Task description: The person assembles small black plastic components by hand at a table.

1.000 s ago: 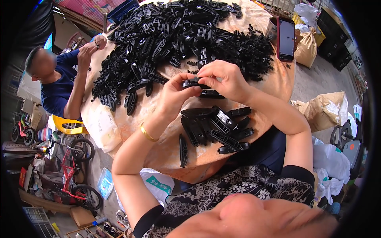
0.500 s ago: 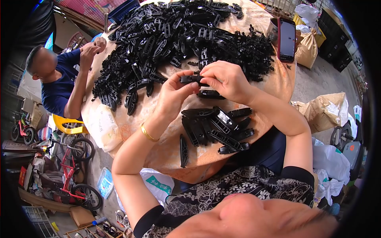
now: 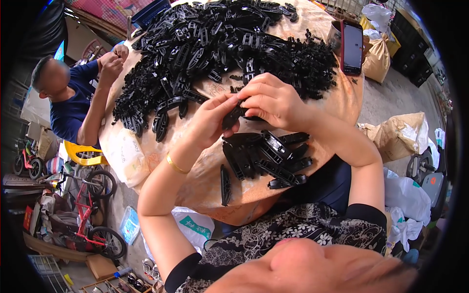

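Note:
Above the near part of the table, my left hand is closed round a black plastic part, which slants down between the fingers. My right hand meets it from the right, its thumb and fingertips pinched at the part's upper end. Whether a second small piece sits in that pinch is hidden. Just below my hands lies a loose group of long, slotted black plastic parts. One slim black part rests apart to their left. Beyond my hands spreads a big heap of similar black parts.
A cloth covers the rounded table. Small black pieces pile at the heap's right, near a phone propped at the edge. A white plastic bag lies at left. A co-worker in dark blue sits far left, hands raised.
The black part has turned from lying level to slanting downward in my left hand. My right hand's fingers have shifted onto its upper end. The co-worker's hands have lowered slightly.

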Demonstrator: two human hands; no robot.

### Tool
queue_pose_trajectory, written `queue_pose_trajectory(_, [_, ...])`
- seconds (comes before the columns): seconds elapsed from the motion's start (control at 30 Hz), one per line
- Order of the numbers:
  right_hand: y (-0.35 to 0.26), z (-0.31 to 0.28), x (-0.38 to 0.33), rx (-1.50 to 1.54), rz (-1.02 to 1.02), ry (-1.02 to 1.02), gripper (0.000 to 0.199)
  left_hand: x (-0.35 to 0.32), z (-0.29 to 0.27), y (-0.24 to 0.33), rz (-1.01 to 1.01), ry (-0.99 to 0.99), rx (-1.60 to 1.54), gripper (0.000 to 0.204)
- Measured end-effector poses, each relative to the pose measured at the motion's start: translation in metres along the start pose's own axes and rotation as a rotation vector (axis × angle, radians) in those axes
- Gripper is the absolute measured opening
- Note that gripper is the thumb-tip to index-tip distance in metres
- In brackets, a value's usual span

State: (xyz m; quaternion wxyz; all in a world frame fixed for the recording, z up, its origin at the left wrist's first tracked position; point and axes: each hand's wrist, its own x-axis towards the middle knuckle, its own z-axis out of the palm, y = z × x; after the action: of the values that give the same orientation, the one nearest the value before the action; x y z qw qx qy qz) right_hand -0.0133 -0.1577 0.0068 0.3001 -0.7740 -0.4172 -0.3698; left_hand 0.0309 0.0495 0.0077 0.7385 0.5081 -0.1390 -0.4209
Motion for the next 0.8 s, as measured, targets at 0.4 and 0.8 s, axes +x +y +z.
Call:
queue_pose_trajectory(0.4, [0.005,0.000,-0.005,-0.318,-0.163,-0.072,0.013,-0.008,0.013,0.009,0.016,0.057,0.328,0.042])
queue_pose_trajectory(0.8, [0.008,-0.007,-0.006,0.266,0.476,-0.287,0.035,-0.008,0.018,-0.004,0.242,0.210,0.879,0.032])
